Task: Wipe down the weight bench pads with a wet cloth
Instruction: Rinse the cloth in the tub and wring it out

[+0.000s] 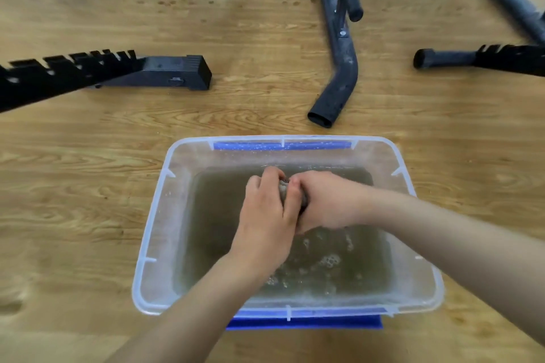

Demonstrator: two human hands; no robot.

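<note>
A clear plastic tub (153,224) with blue handles sits on the wooden floor, holding murky, bubbly water (333,262). Above the water, my left hand (265,215) and my right hand (327,203) are clenched together around a small grey cloth (284,190). Only a sliver of the cloth shows between my fingers; the rest is hidden inside my fists. No bench pad is in view.
Black metal frame parts of gym equipment stand on the floor beyond the tub: a notched rail with a square foot (165,71) at left, a bent tube leg (339,76) at centre, another notched rail (486,59) at right. Wooden floor (73,186) surrounds the tub.
</note>
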